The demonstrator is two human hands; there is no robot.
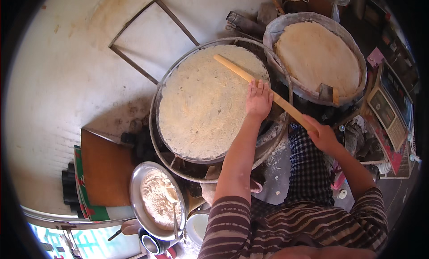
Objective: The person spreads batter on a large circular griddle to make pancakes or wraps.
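Note:
A long flat wooden stick point(234, 68) slants over the round griddle, which carries a wide, thin, pale pancake point(204, 105). My right hand point(322, 134) grips the stick's near end, outside the griddle's ring. Over the stick's middle lies my left hand point(259, 100), its fingers stretched across the wood near the pancake's right edge. The stick's far end rests on or just above the pancake; which one I cannot tell. A metal hoop point(153, 131) surrounds the griddle.
Behind on the right, a cloth-lined round container point(271, 63) holds stacked pancakes point(318, 58), with a wooden-edged scraper point(328, 93) on its rim. A metal bowl point(135, 198) of batter with a ladle point(175, 215) stands at lower left. A weighing scale point(385, 115) sits at right.

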